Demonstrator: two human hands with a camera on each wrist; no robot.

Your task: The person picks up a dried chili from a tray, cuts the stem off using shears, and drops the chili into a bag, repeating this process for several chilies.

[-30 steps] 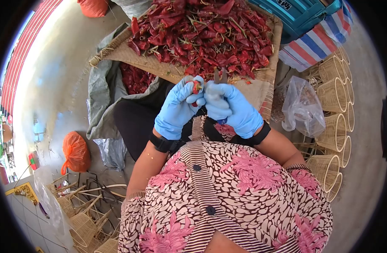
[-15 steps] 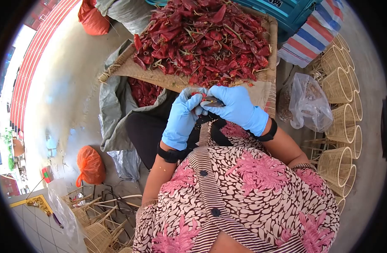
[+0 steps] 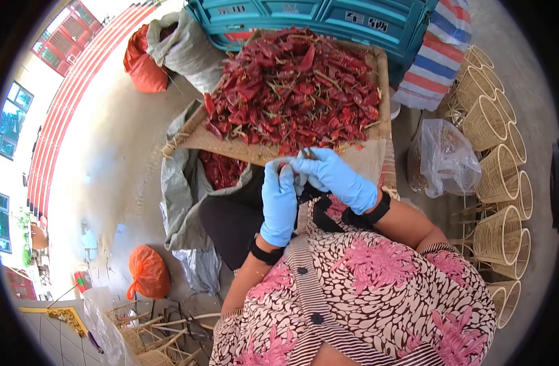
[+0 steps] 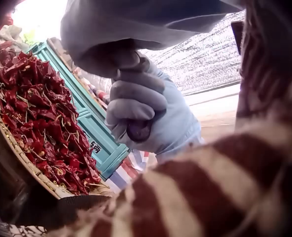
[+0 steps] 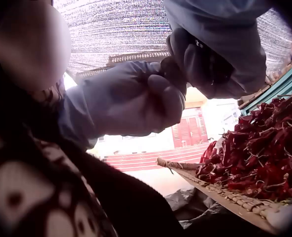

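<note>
In the head view my gloved left hand (image 3: 279, 198) holds a red dried chili (image 3: 282, 165), mostly covered by its fingers. Beside it, my gloved right hand (image 3: 343, 180) grips a pair of scissors, whose dark blades (image 3: 308, 154) poke out near the left fingertips. The left wrist view shows the right fingers (image 4: 136, 101) curled round the scissors, with a dark handle end (image 4: 138, 131) below them. Both hands meet just in front of a heap of red chilies (image 3: 298, 91) on a woven tray (image 3: 246, 150). Bent left fingers also show in the right wrist view.
An open grey-green sack (image 3: 182, 201) with chilies stands left of the knees. Behind the tray is a teal metal panel (image 3: 365, 24). At right are a striped bag (image 3: 429, 67), a clear plastic bag (image 3: 447, 161) and several wicker baskets (image 3: 498, 235). An orange bag (image 3: 148, 271) lies left.
The right hand has brought the scissors from upright beside the chili to the left fingertips. The left fingers now cover more of the chili. The head view has tilted up.
</note>
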